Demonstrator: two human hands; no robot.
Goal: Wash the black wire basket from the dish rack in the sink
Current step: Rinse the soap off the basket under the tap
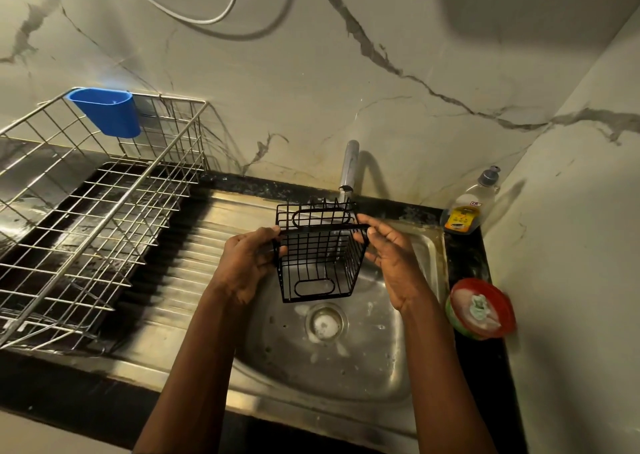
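1. The black wire basket (322, 227) is held in the air over the sink (363, 367), just below the spout of the tap (348, 166) and above the drain (325, 322). It is tilted so that its open top faces the wall.
2. The left hand (247, 263) grips the basket's left side, its fingers curled round the wires at the rim.
3. The right hand (391, 259) pinches the right end of the rim between thumb and fingertips, with the palm turned toward the basket.
4. A pale streak runs down from the spout through the basket; whether it is running water cannot be told for certain.
5. The steel dish rack (104, 211) stands left of the sink on the ribbed drainboard, with a blue plastic holder (107, 110) hung on its back rim.
6. On the dark counter right of the sink stand a soap bottle (467, 207) and, nearer the person, a round red-rimmed tub (481, 308).
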